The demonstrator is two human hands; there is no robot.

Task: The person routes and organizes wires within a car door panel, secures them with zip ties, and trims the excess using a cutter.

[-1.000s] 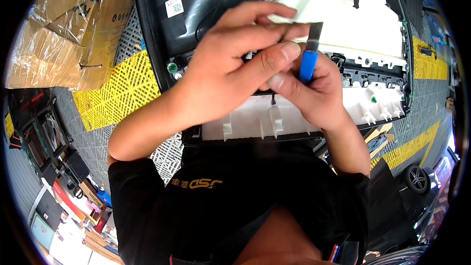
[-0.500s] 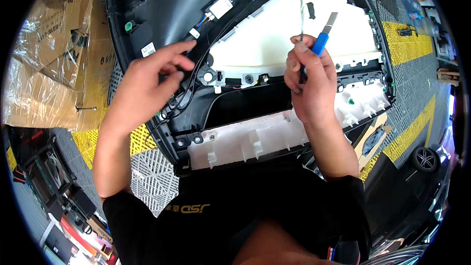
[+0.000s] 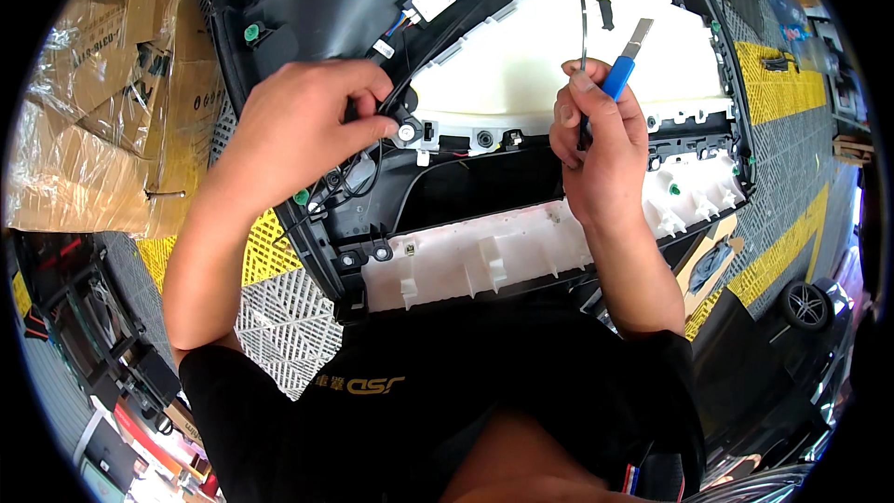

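Note:
A black car door panel (image 3: 326, 14) lies back side up before me, with a cream-white insert (image 3: 521, 65) on it. My right hand (image 3: 605, 140) is closed around a blue utility knife (image 3: 618, 77), its metal blade out and pointing up. The same fingers pinch a thin dark cable (image 3: 584, 23) that runs up over the insert. At the insert's left corner, my left hand (image 3: 312, 126) has its thumb and fingers closed on black wiring (image 3: 402, 93); the exact grip is partly hidden. Above it sits a small white module (image 3: 432, 0) with coloured wires.
A crushed, plastic-wrapped cardboard box (image 3: 112, 112) stands at the left. A pale, ribbed strip (image 3: 447, 270) crosses the panel's near edge. Yellow-and-grey grating (image 3: 782, 93) covers the floor. A dark car with a wheel (image 3: 805, 305) is at the lower right.
My left hand has moved right and closed its fingers at the black wiring. My right hand still holds the knife and cable. The view has shifted slightly.

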